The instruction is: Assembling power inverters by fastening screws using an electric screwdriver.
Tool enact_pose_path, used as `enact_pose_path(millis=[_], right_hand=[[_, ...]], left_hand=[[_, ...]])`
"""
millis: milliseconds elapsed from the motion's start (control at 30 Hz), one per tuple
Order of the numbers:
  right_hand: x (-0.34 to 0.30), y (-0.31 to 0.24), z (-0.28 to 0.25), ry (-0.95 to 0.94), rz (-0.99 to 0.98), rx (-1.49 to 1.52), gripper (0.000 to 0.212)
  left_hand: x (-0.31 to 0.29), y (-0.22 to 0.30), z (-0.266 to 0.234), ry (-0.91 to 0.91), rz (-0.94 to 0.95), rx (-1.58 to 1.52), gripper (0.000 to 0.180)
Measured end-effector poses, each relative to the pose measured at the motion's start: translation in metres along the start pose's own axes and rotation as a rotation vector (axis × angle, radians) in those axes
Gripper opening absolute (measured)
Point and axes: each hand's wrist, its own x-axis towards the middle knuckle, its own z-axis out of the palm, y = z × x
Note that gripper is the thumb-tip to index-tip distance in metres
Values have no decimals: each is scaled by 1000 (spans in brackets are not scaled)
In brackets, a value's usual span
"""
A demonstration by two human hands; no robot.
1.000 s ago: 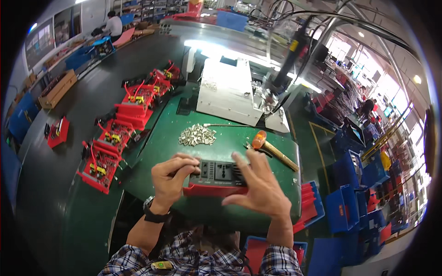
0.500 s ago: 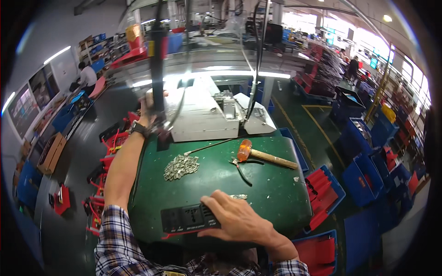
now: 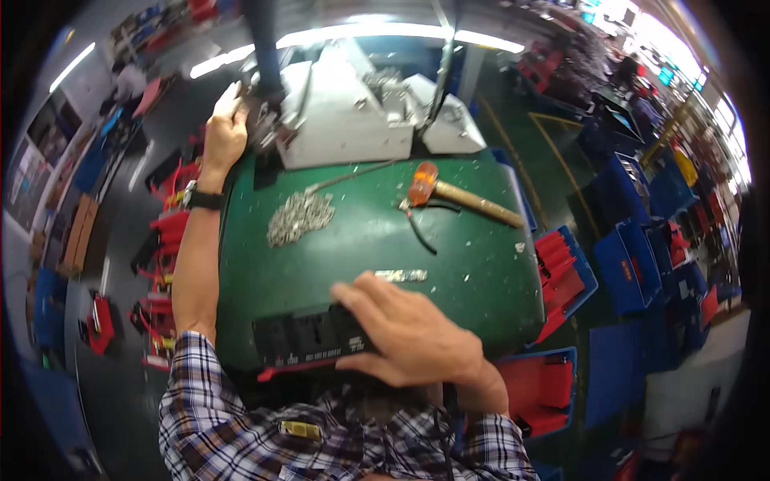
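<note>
right hand (image 3: 409, 337) flat, pressing black block (image 3: 309, 337) | block's long axis left-right | left hand (image 3: 224, 132) gripping handle (image 3: 241, 100), far beyond block | tabletop (image 3: 361, 232)

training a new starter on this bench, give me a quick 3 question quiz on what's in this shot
1. True or false: the right hand rests on the black and red part at the near edge of the green table.
2. Which lies nearest the pile of small metal pieces?
A. the mallet
B. the blue bins
C. the red trays
3. Fill in: the left hand reaches up to the far ___ corner of the table, beside the grey machine.

Key: 1 true; 2 A; 3 left
</note>
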Motion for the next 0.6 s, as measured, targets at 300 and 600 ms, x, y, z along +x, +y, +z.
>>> enact_pose_path(millis=[300, 600], right_hand=[[5, 6, 10, 81, 215, 96, 81], [-10, -7, 20, 168, 70, 168, 72]], left_hand=[[-276, 268, -60, -519, 47, -27, 100], [-310, 273, -41, -323, 128, -114, 60]])
